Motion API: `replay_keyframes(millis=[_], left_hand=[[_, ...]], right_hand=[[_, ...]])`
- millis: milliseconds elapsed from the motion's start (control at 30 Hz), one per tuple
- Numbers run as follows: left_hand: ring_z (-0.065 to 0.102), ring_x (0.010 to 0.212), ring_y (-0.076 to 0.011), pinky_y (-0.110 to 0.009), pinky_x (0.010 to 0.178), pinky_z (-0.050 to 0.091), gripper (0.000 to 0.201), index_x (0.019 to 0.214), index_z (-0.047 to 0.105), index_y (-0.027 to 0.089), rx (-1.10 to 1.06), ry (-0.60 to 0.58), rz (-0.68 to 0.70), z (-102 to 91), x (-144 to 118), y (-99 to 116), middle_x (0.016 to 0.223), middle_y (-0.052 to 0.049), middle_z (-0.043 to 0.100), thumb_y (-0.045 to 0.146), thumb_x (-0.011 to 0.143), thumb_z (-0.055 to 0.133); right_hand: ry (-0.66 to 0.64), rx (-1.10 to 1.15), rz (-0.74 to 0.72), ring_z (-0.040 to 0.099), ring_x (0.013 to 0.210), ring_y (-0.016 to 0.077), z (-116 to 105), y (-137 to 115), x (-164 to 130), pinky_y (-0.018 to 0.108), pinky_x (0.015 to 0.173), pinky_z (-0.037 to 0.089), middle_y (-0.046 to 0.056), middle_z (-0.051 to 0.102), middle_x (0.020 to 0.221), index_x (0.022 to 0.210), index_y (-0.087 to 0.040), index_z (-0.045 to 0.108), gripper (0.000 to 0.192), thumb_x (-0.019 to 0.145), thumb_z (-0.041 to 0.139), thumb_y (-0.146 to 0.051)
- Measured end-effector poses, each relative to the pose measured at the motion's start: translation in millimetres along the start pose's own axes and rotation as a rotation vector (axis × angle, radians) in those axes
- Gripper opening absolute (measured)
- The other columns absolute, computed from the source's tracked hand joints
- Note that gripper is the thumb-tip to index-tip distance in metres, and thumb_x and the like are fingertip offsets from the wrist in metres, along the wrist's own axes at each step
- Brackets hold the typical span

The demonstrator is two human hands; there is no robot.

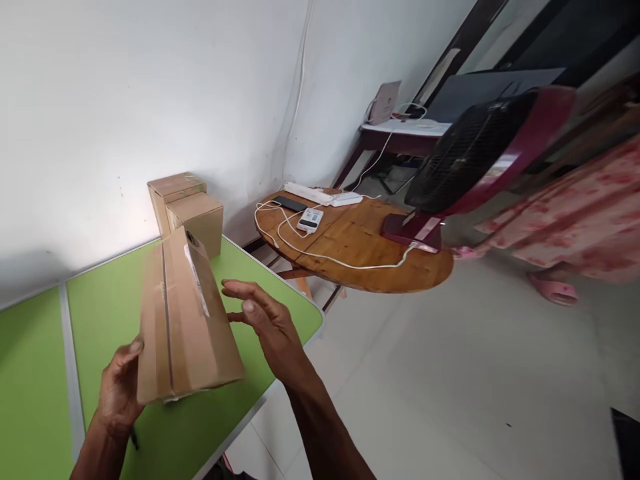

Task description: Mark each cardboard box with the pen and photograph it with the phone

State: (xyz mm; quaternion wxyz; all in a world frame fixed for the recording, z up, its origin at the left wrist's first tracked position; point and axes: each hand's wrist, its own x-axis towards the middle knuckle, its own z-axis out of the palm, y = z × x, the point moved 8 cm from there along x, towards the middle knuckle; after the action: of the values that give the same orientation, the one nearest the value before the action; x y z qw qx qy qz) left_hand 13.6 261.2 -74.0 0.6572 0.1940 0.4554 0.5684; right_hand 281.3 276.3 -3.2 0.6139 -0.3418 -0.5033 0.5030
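Observation:
A taped brown cardboard box [185, 313] is tilted above the green folding table [100, 313]. My left hand [120, 387] grips its left side, thumb on the near edge and the other fingers hidden behind the box. On the right side of the box, my right hand [267, 323] has its fingers stretched out and apart, close to the cardboard and holding nothing. A white label [197, 280] shows on the box's right face. Two more cardboard boxes [205, 223] stand at the back of the green table, against the wall.
Right of the table stands an oval wooden table [350, 247] with a power strip [307, 193], a phone [290, 204], a small white device [310, 220], cables and a dark red fan [465, 153]. A person in a pink patterned garment [575, 213] and pink slippers is at the right.

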Motion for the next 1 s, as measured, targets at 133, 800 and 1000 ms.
replay_keyframes(millis=[133, 800, 1000], left_hand=[[0.076, 0.132, -0.0410, -0.050, 0.112, 0.064, 0.077, 0.139, 0.082, 0.030, 0.197, -0.152, 0.088, -7.4, -23.9, 11.4, 0.127, -0.008, 0.086, 0.037, 0.064, 0.097], [0.051, 0.160, -0.0486, -0.062, 0.133, 0.045, 0.124, 0.156, 0.057, 0.028, 0.467, 0.240, 0.673, -56.9, -136.1, 92.3, 0.164, -0.020, 0.059, 0.054, 0.047, 0.111], [0.062, 0.149, -0.0525, -0.068, 0.119, 0.059, 0.099, 0.143, 0.070, 0.026, 0.315, 0.182, 0.485, -101.1, -148.8, 71.5, 0.140, -0.020, 0.076, 0.060, 0.058, 0.106]], right_hand=[[-0.162, -0.124, 0.131, 0.067, 0.144, 0.0366, 36.0, 11.8, -13.8, 0.053, 0.111, 0.064, 0.012, 0.063, 0.165, 0.159, -0.034, 0.067, 0.073, 0.095, 0.087, -0.063], [-0.030, -0.645, -0.630, 0.060, 0.151, 0.0481, 186.0, 49.5, -123.4, 0.072, 0.115, 0.061, 0.020, 0.055, 0.167, 0.184, -0.040, 0.018, 0.110, 0.094, 0.081, -0.028], [-0.276, -0.409, -0.478, 0.058, 0.157, 0.0430, 193.4, 33.2, -120.6, 0.064, 0.121, 0.059, 0.017, 0.053, 0.173, 0.179, -0.037, 0.034, 0.084, 0.105, 0.072, -0.050]])
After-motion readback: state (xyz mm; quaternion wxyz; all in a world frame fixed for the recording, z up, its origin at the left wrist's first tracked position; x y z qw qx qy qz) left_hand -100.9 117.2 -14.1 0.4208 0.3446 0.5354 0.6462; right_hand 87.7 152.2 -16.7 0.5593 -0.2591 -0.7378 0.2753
